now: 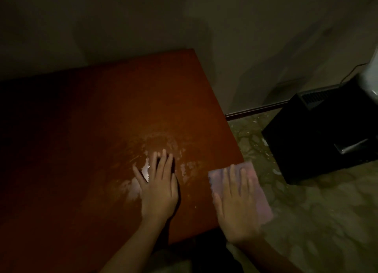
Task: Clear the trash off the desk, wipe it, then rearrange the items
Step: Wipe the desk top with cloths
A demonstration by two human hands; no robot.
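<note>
- desk (102,119), reddish-brown, fills the left, with a wet patch (159,141) toward its near right.
- left hand (159,188) lies flat on that patch, fingers straight.
- right hand (235,207), fingers straight, presses a pink cloth (259,191) at the desk's near right corner.

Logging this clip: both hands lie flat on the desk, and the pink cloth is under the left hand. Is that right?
Not quite. The head view shows the cloth under the right hand, at the right edge of the desk. The left hand lies flat on the bare, smeared wood. Both hands are flat, as you said.
</note>
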